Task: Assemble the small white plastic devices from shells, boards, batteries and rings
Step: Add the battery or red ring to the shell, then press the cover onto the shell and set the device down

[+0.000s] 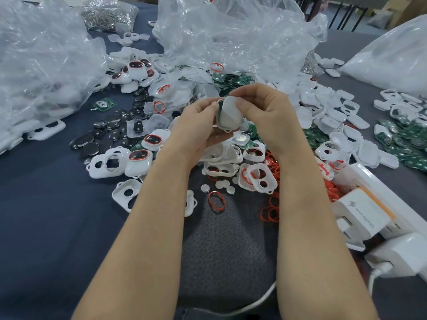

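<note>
My left hand (196, 125) grips a small white shell (227, 129) from below and the left, above the middle of the table. My right hand (263, 109) pinches a translucent white cover (230, 110) and holds it against the open side of that shell; a green edge shows between the two. Around the hands lie white shells (108, 162), green boards (411, 144), dark round batteries (89, 146) and red rings (216, 200). Shells with red rings fitted (138, 158) lie to the left.
Crumpled clear plastic bags (231, 38) rise behind the parts, with another bag (41, 65) at the left. A white power strip with chargers (369, 218) sits at the right, its cable (254, 301) running toward me. A bag of metal rings (108, 15) lies far left.
</note>
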`<act>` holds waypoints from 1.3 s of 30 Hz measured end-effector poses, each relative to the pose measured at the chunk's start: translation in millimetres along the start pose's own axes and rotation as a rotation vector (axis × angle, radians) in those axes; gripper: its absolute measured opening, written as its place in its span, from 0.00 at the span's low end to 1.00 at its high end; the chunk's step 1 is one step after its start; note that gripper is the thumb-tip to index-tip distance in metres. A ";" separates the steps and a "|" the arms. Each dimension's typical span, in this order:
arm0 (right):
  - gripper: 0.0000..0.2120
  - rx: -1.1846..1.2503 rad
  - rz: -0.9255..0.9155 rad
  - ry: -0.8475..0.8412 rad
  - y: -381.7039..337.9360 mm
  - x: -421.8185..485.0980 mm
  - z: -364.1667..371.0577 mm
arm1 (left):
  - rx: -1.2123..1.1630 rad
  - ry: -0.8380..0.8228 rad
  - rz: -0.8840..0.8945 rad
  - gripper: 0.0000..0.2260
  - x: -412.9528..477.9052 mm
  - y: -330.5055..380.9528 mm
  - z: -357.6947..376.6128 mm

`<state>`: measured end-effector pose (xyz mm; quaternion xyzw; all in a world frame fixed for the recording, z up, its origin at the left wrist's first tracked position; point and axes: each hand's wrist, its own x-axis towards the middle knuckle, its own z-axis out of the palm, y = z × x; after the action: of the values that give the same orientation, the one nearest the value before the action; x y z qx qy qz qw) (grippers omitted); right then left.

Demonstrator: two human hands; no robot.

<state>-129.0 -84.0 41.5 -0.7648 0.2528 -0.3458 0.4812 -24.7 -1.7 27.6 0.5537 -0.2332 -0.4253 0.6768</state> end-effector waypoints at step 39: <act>0.05 0.433 0.263 0.087 23.4 2.9 38.6 | 0.062 0.279 0.187 0.09 4.2 -12.9 10.6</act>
<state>-98.6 -74.0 9.5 -0.5889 0.2906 -0.3588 0.6633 -34.9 -11.4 17.7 0.6040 -0.2004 -0.2720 0.7218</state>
